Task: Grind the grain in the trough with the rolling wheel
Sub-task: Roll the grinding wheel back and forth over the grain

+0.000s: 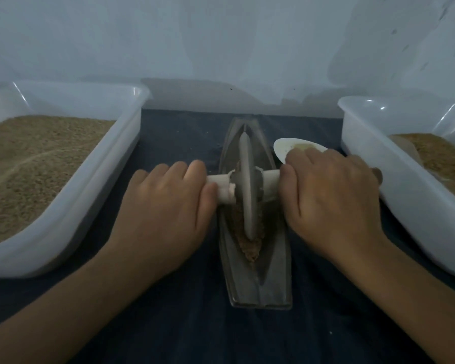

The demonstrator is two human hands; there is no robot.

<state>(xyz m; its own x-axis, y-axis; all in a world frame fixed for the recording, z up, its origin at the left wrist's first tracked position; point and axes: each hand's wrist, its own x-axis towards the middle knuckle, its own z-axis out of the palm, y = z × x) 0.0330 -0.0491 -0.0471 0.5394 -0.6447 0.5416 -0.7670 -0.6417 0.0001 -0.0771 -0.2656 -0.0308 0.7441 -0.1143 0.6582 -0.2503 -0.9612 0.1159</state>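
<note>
Dark cloth (pixel 174 324) bears the trough (pixel 260 279); left hand (pixel 166 206) and right hand (pixel 331 195) each grip the wheel's axle (pixel 269 178)

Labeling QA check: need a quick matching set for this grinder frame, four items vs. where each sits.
Items:
1. rolling wheel
2. spoon
3. left hand
4. fuller tub

Places:
A. far left of the cloth
B. standing in the trough
C. on the axle's left handle
D. behind the right hand

Pairs: 1-B, 2-D, 3-C, 4-A
</note>
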